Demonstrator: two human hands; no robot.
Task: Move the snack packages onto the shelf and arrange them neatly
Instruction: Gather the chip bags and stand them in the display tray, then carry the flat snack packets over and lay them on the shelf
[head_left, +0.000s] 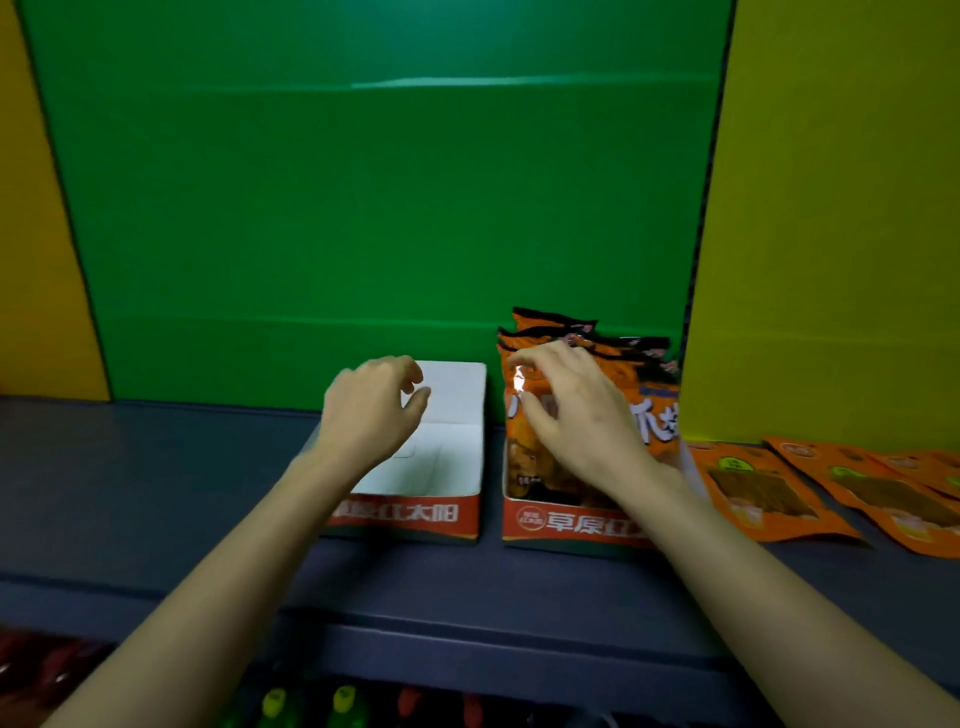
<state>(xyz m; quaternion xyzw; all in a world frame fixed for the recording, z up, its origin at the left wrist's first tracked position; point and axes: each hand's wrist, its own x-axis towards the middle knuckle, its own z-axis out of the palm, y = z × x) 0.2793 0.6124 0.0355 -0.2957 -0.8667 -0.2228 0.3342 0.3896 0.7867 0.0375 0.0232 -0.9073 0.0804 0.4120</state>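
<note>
Several orange snack packages (571, 332) stand upright in the right red-and-white display box (566, 525) on the dark blue shelf (156, 467). My right hand (576, 410) lies against the front package, fingers spread and slightly bent on its face. To the left stands a second display box (457, 395), white inside and holding nothing. My left hand (374, 410) hovers over its left side with fingers loosely curled, holding nothing. More flat orange packages (753, 493) lie on the shelf at the right.
A green back panel (363, 208) rises behind the shelf, with yellow panels (831, 234) on both sides. Below the shelf's front edge, bottles with green and red caps (343, 701) show on a lower level.
</note>
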